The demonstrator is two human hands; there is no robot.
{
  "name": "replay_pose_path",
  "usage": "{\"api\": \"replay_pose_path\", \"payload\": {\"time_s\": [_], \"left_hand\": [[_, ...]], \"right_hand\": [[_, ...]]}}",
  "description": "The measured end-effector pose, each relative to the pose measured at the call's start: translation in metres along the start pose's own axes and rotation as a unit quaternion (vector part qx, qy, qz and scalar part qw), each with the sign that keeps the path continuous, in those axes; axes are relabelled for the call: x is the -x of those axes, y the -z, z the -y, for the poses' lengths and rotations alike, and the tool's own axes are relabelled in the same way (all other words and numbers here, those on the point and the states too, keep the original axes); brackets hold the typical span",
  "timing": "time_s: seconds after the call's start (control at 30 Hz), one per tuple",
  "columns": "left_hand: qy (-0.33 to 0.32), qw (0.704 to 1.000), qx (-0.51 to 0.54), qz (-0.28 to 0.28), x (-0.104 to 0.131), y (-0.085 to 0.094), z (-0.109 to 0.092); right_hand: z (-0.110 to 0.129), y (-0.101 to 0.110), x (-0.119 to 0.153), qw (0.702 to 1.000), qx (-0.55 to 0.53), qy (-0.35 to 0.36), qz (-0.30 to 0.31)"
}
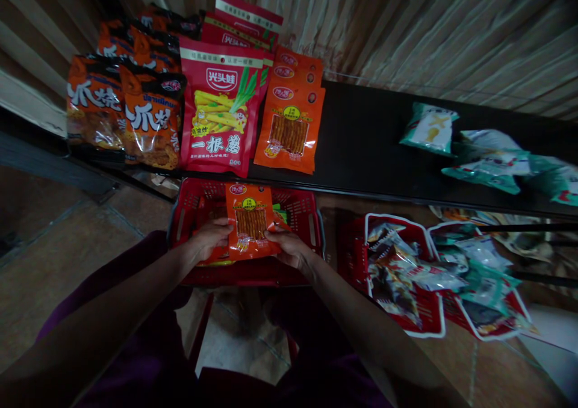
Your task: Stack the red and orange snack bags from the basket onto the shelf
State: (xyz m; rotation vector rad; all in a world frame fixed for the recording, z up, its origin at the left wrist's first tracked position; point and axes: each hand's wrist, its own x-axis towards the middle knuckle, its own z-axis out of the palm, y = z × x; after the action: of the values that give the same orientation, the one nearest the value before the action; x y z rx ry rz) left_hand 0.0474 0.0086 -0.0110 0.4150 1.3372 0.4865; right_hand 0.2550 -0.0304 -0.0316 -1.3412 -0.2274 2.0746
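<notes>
Pleated pale curtain fills the background; brown tiled floor below, lighting dim. Long black table runs across the view in front of the curtain. Red basket sits at the near edge of the table, in front of the person; further packages lie in it, mostly covered. To its right, two white-rimmed red baskets, one nearer and one farther off, side by side, both filled with bagged goods.

On the table, left to right: black-and-orange bags, upright in rows; tall red bags, upright, one behind another; orange packets, likewise layered; well apart at right, teal-and-white bags, lying loosely.

Held item: one orange packet, printed side up, over the basket in front. Contact between packet and basket contents: cannot tell. Left hand grips its left edge, fingers closed on it; right hand pinches its lower right side.
</notes>
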Motion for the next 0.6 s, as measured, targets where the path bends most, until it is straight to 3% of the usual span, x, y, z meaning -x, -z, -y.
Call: {"api": "replay_pose_path", "payload": {"time_s": [0.1, 0.4, 0.6], "left_hand": [[-0.003, 1.000, -0.011, -0.007, 0.002, -0.001, -0.002], [0.020, 0.998, -0.057, -0.025, 0.005, -0.002, -0.004], [0.036, 0.995, -0.093, -0.011, 0.006, 0.000, -0.002]], "right_hand": [[-0.001, -0.002, -0.001, 1.000, -0.014, 0.006, 0.013], [-0.004, -0.006, -0.005, 0.999, -0.020, 0.007, -0.029], [0.010, 0.001, -0.009, 0.992, -0.014, 0.063, -0.106]]}}
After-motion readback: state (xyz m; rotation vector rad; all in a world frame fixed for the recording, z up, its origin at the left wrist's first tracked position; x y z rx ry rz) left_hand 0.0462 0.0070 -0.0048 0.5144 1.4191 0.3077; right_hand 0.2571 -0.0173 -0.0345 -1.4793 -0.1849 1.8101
